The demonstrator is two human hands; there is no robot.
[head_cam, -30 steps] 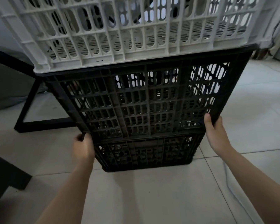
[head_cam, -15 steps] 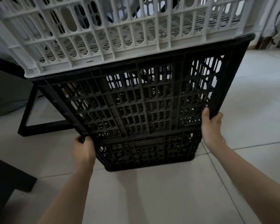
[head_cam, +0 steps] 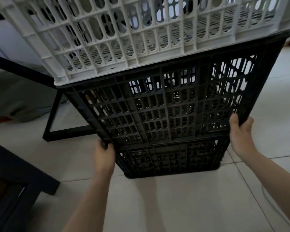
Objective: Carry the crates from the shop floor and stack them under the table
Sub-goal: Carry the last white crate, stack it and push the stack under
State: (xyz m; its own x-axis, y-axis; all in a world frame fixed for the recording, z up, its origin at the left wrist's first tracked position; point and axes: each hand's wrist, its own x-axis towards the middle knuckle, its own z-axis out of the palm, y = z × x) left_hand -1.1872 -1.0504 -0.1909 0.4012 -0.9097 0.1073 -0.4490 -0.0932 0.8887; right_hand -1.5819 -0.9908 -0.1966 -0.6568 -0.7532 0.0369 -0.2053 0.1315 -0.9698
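3 crates in one stack on the tiled floor (head_cam: 174,206): 1 white crate (head_cam: 141,39) on top at 12 o'clock, then upper black crate (head_cam: 166,111) and lower black crate (head_cam: 166,159). 2 grips, both holding the upper black crate: left grip (head_cam: 104,158) curled round its 7 o'clock corner, right grip (head_cam: 239,136) on its 4 o'clock edge. 1 table frame (head_cam: 49,128) at 9 o'clock.

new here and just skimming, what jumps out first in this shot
A big white crate fills the top of the view, sitting on an upper black crate that stands on a lower black crate on the tiled floor. The left hand and right hand grip the upper black crate's bottom corners. A black table frame stands behind at left.
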